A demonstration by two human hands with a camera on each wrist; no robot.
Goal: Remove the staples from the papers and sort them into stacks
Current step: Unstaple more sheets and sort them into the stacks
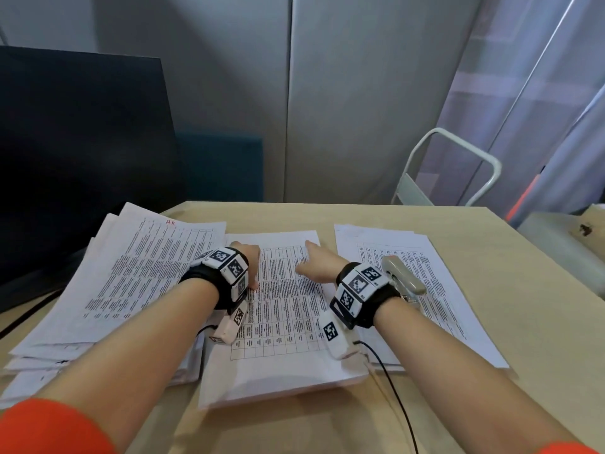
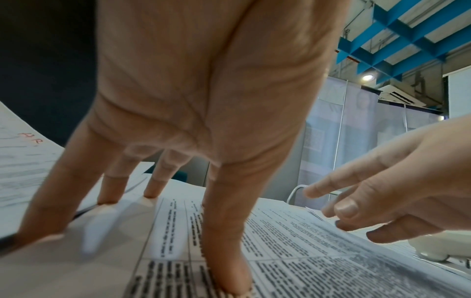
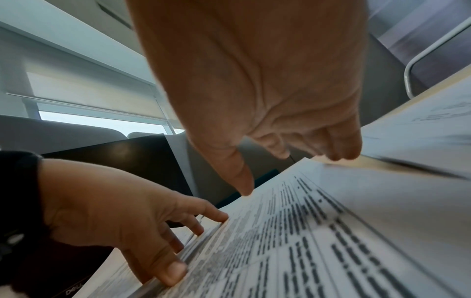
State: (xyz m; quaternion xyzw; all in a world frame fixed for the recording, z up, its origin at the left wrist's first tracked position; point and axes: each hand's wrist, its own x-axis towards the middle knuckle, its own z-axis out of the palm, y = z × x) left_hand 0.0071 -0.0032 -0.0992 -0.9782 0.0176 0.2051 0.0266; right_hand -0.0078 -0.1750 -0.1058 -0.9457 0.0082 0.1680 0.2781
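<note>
Hands (image 1: 253,262) (image 1: 319,265) press flat, printed paper sheets (image 1: 281,322) on smooth wooden table (image 1: 523,290).

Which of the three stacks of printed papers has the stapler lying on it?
The right stack of printed white sheets: the beige stapler lies on it. The middle stack has both hands on it; the left stack carries nothing.

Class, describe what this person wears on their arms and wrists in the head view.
Orange sleeves end above bare forearms. Each wrist carries a black band with white blocks bearing black-and-white square markers. A thin black cable trails from the right wrist unit.
</note>
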